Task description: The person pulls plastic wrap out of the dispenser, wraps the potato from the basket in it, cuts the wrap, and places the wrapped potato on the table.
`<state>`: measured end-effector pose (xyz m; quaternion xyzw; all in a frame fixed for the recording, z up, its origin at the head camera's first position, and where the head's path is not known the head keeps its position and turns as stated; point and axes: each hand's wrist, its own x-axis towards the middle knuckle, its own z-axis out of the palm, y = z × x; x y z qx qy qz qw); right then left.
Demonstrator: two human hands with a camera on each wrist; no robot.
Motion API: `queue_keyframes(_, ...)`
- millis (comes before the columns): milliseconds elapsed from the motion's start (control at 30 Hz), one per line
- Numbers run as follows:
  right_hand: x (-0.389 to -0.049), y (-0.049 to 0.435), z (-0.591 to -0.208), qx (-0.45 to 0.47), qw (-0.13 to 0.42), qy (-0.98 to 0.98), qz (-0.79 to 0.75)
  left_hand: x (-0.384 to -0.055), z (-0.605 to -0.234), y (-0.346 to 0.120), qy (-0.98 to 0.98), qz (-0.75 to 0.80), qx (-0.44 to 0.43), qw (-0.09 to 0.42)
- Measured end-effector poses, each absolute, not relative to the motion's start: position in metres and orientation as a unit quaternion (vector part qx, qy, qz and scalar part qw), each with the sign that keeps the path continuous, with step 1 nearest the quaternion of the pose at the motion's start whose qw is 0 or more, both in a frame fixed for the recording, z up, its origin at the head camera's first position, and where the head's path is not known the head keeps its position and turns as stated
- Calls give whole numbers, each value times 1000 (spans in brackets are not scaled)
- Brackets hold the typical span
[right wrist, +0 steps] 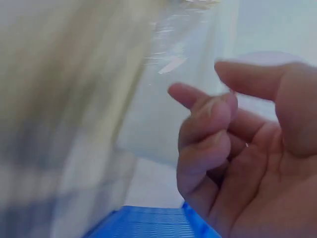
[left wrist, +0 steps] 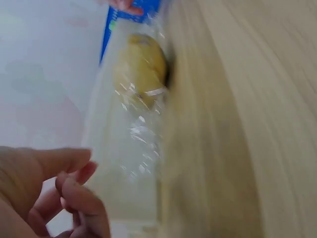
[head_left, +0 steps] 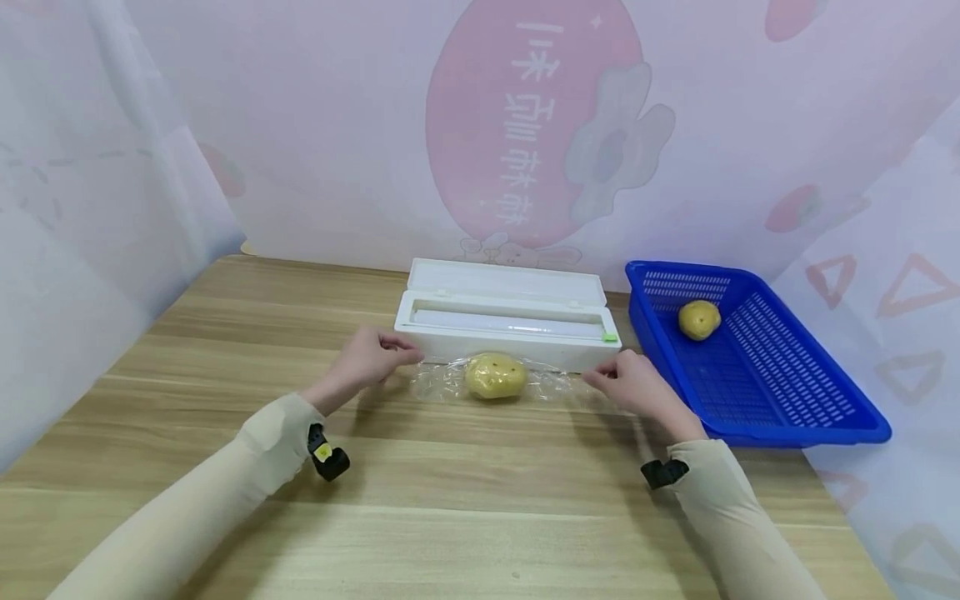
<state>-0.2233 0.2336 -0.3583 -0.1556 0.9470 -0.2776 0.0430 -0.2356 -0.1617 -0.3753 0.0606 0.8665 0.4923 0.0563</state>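
Note:
A potato [head_left: 495,375] wrapped in clear plastic film [head_left: 442,382] lies on the table in front of a white cling film box [head_left: 442,342]. The film spreads out crinkled on both sides of the potato. Near the film's left end hovers my left hand [head_left: 367,362]; its fingers are loosely bent, and the left wrist view shows a gap between them and the film [left wrist: 141,134]. On the other side, my right hand [head_left: 637,383] is by the box's right end. Its thumb stands apart from the loosely curled fingers in the right wrist view, with nothing visible between them.
The box's lid [head_left: 510,279] is raised, showing a film roll [head_left: 510,322] and a green slider [head_left: 609,337]. To the right stands a blue basket [head_left: 795,433] with another potato [head_left: 699,320] inside. A printed cloth [head_left: 322,150] hangs behind the wooden table [head_left: 465,525].

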Motion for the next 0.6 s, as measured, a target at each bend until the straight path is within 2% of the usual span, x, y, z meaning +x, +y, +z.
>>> queue_keyframes(133, -220, 221, -346, -155, -31, 931, -331, -224, -359, -146, 858, 506, 86, -37)
queue_keyframes(200, -220, 211, -343, -165, -56, 919, -352, -217, -354, -133, 861, 493, 106, -64)
queue_keyframes(300, -221, 193, -341, -197, -65, 904, -374, -211, -349, -111, 877, 456, 141, -63)
queue_keyframes(433, -226, 172, -342, -240, -51, 892, -380, -207, -352, -84, 898, 399, 178, -47)
queue_keyframes(600, -233, 156, -349, -299, -49, 885, -354, -208, -357, -67, 918, 348, 183, -56)
